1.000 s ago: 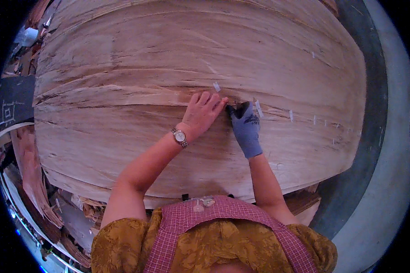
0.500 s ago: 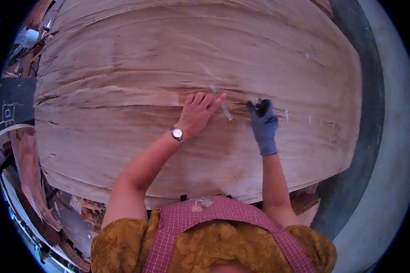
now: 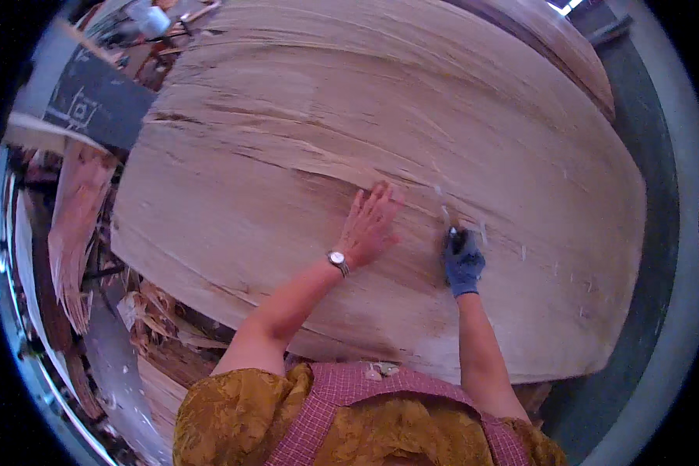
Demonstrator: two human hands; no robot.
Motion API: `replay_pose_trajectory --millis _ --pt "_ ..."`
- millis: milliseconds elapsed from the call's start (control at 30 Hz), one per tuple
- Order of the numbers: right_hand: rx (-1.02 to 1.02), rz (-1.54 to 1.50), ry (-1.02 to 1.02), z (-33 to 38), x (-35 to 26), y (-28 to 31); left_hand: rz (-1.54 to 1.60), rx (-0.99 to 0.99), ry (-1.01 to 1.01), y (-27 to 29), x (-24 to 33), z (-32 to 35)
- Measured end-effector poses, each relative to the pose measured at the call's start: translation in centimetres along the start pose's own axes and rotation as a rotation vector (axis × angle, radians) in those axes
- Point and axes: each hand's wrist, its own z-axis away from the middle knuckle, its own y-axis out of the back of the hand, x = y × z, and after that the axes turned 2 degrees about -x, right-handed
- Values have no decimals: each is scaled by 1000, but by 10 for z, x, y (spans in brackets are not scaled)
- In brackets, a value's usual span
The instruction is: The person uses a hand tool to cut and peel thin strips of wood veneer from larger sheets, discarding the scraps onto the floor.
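A large pale-brown wood veneer sheet, wavy and split along its grain, lies in front of me. My left hand, bare with a watch on its wrist, rests spread on the sheet beside a dark split; its fingers are slightly blurred. To the right, my right hand wears a grey-blue glove with dark fingertips. Its fingers are closed around a small thing too dark and hidden to name. Small whitish tape strips stick to the sheet around that hand.
Torn veneer pieces and scraps lie at the left, below a dark board with a chalk-like mark. A whitish container stands at the far left. Dark floor runs along the sheet's right side.
The whole view has turned, so the sheet appears tilted. My left hand has come off the tape strip it touched, and my right hand is now close to that strip's near end.
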Motion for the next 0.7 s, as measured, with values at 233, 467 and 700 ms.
replay_pose_trajectory --millis 233,467,700 --pt "85 38 56 0 -17 7 -175 47 376 34 -5 136" --pt "113 60 180 4 -22 7 -291 101 615 79 -35 251" --pt "-42 110 489 65 -142 -39 -204 -47 647 87 -46 259"
